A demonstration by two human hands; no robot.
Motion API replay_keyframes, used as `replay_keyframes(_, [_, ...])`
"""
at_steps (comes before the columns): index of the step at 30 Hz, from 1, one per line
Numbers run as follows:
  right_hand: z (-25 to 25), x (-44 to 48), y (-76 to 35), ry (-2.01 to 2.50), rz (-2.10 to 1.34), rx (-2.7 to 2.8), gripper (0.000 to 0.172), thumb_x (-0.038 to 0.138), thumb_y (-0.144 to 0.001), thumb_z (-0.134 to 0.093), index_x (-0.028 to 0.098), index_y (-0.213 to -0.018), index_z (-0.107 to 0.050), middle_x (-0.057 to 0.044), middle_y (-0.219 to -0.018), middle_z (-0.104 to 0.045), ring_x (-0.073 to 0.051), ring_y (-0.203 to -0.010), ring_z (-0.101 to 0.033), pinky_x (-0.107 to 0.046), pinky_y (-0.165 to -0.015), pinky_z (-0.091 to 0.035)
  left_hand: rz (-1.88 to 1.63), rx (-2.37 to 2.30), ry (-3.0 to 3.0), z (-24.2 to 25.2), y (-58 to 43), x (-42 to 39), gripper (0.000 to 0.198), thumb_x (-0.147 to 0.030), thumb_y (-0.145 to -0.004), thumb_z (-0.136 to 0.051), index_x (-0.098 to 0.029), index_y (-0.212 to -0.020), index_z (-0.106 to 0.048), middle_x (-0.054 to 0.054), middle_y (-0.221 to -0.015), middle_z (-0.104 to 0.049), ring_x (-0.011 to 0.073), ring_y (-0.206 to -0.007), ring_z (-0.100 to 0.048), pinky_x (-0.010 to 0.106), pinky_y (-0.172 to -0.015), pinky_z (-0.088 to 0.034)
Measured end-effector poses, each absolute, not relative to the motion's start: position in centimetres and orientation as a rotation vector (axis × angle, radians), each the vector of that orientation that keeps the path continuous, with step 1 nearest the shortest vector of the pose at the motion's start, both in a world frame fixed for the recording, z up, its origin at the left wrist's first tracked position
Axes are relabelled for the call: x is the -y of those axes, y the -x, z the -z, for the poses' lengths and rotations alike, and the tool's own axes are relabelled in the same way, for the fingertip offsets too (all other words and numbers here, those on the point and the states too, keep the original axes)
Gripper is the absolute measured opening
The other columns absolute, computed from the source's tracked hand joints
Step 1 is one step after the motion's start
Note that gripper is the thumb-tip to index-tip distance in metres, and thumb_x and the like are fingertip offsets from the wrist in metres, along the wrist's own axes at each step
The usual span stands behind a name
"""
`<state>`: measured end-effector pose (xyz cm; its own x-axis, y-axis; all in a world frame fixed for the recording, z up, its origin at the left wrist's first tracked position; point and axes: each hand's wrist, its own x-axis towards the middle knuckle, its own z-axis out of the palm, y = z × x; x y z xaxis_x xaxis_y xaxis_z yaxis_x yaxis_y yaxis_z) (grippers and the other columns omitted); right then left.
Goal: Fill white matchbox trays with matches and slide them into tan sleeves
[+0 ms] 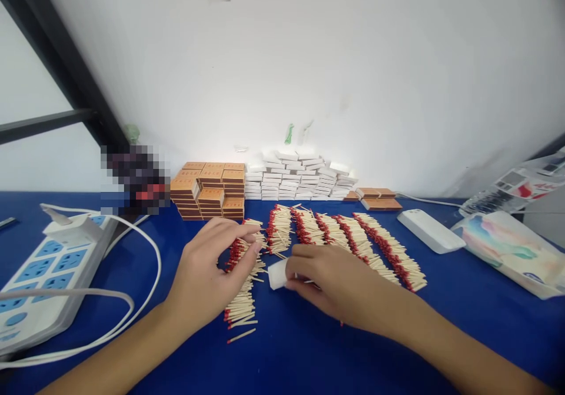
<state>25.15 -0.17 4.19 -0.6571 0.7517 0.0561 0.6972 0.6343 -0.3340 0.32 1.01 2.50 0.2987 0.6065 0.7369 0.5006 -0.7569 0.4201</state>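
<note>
My right hand (324, 274) is closed on a small white matchbox tray (278, 274), held tilted over the blue table just right of the leftmost row of matches. Its fingertips cover the tray's right part, and I cannot see inside. My left hand (212, 259) hovers over that leftmost row of red-tipped matches (241, 306), thumb and index finger apart with no match visible between them. A loose match (241, 335) lies at the row's near end. More matches (279, 230) lie in several slanted rows beyond and to the right, partly hidden by my right hand.
Orange matchboxes (210, 195) are stacked against the wall beside a pile of white trays (291, 177). A few orange boxes (379, 199) lie farther right, near a white power bank (430, 231) and a tissue pack (512, 251). A power strip (53, 271) with looping cables occupies the left.
</note>
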Motion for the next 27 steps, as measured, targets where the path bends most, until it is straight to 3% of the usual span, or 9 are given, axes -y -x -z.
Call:
replay_keyframes(8, [-4.7,1.4,-25.4,1.229,-0.600,2.639,0.011,0.019,-0.100,-0.068,0.022,-0.090,-0.068,0.001,-0.092,-0.072,-0.016,-0.082,-0.063,-0.030,-0.070,-0.037,-1.415,-0.958,-2.544,-2.2,-0.2,-1.2,0.019,-0.015,-0.097,-0.071,-0.022,-0.115,-0.073,0.004,-0.102,-0.078,0.0194,-0.100,-0.070,0.037,-0.094,-0.057])
replay_keyframes(13, [-4.9,2.0,-25.8,1.261,-0.767,2.540,0.010,0.024,-0.097,-0.072,0.024,-0.087,-0.072,0.004,-0.080,-0.070,-0.013,-0.071,-0.059,-0.029,-0.064,-0.039,-1.049,-0.913,-2.682,-2.2,0.0,-1.2,0.014,-0.016,-0.095,-0.070,-0.024,-0.105,-0.076,0.007,-0.113,-0.076,0.0270,-0.119,-0.064,0.048,-0.104,-0.056])
replay_keyframes(18, [-4.3,2.8,-25.0,1.229,-0.958,2.526,0.010,0.029,-0.090,-0.082,0.024,-0.085,-0.075,0.005,-0.078,-0.074,-0.013,-0.072,-0.064,-0.028,-0.063,-0.039,-0.799,-0.784,-2.689,-3.0,0.3,-0.3,0.031,-0.013,-0.075,-0.072,-0.025,-0.102,-0.076,0.010,-0.129,-0.072,0.0354,-0.133,-0.058,0.060,-0.117,-0.050])
replay_keyframes(21, [-4.3,2.1,-24.3,1.283,-0.948,2.451,0.013,0.037,-0.095,-0.078,0.025,-0.090,-0.078,0.005,-0.071,-0.070,-0.012,-0.062,-0.060,-0.028,-0.058,-0.036,-0.678,-0.793,-2.710,-3.6,0.5,0.0,0.031,-0.028,-0.071,-0.085,-0.025,-0.100,-0.077,0.011,-0.139,-0.066,0.0406,-0.140,-0.053,0.064,-0.120,-0.045])
replay_keyframes(23, [-4.2,1.1,-23.7,1.385,-0.784,2.389,0.015,0.034,-0.097,-0.073,0.024,-0.087,-0.077,0.005,-0.067,-0.067,-0.012,-0.059,-0.056,-0.028,-0.058,-0.033,-0.601,-0.833,-2.727,-3.7,0.5,0.0,0.046,-0.047,-0.063,-0.095,-0.023,-0.098,-0.078,0.014,-0.144,-0.061,0.0443,-0.141,-0.050,0.065,-0.117,-0.047])
replay_keyframes(25, [-3.7,0.3,-23.0,1.471,-0.614,2.363,0.013,0.032,-0.092,-0.078,0.023,-0.085,-0.074,0.004,-0.068,-0.066,-0.013,-0.060,-0.055,-0.029,-0.059,-0.030,-0.516,-0.857,-2.745,-3.8,0.5,0.0,0.060,-0.063,-0.055,-0.098,-0.022,-0.093,-0.078,0.016,-0.144,-0.059,0.0466,-0.140,-0.050,0.066,-0.112,-0.050])
replay_keyframes(27, [-3.1,-0.3,-22.2,1.486,-0.563,2.373,0.014,0.032,-0.087,-0.081,0.022,-0.083,-0.071,0.003,-0.070,-0.067,-0.013,-0.062,-0.055,-0.029,-0.059,-0.029,-0.445,-0.850,-2.765,-3.8,0.3,0.0,0.060,-0.068,-0.055,-0.097,-0.021,-0.086,-0.077,0.016,-0.140,-0.060,0.0465,-0.138,-0.051,0.066,-0.110,-0.051])
